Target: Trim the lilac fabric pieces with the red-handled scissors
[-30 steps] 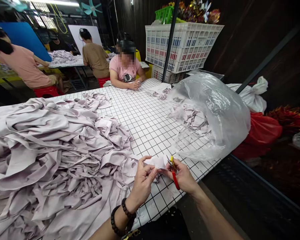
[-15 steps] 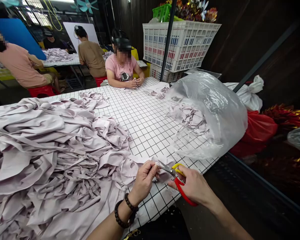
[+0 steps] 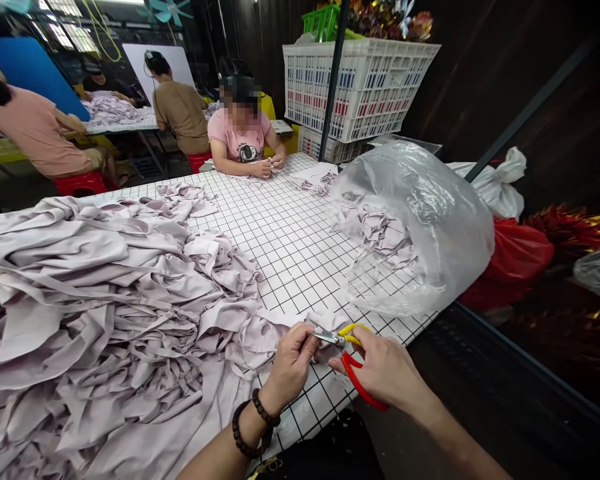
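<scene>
My left hand pinches a pale mauve fabric strip close to the table's front edge; the strip trails left toward the heap. In my right hand is a pair of scissors with one yellow and one red handle loop. Its blades point left and reach my left fingertips, where they meet the cloth; the exact contact is partly covered by the fingers. A large heap of the same fabric spreads over the left of the grid-patterned tabletop.
A clear plastic bag with fabric pieces lies open on the table's right. Across the table a person in a pink shirt handles small pieces. White crates stand behind a dark post. Red bags are at right.
The scissors have shifted slightly left, so their blades are closer over my left fingertips. The handle loops sit nearer together. My left hand has hardly moved.
</scene>
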The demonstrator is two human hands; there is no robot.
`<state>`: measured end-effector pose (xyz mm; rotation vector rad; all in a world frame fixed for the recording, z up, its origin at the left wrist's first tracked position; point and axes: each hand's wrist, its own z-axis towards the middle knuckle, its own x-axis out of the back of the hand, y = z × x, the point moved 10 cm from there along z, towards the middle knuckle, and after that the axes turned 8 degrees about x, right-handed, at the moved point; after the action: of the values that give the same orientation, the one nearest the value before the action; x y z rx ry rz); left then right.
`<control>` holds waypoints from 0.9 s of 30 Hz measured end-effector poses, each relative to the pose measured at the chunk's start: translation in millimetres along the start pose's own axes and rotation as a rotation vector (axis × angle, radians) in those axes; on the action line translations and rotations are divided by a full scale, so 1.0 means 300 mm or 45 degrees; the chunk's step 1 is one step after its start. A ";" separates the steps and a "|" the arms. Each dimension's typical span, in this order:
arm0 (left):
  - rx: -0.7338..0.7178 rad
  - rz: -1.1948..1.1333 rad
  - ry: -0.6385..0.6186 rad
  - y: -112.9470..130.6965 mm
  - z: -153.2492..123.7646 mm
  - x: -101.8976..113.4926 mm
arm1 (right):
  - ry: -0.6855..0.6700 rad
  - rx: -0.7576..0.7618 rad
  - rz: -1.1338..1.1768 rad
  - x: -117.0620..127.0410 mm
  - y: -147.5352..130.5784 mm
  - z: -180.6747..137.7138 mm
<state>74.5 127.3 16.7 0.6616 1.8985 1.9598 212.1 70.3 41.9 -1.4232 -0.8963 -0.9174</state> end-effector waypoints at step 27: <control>0.040 -0.029 -0.006 -0.006 -0.005 0.009 | 0.011 0.111 -0.061 -0.005 -0.047 -0.001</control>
<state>71.4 127.6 15.2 0.6495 1.9288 1.9166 198.7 70.7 46.1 -1.3277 -0.9561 -0.9087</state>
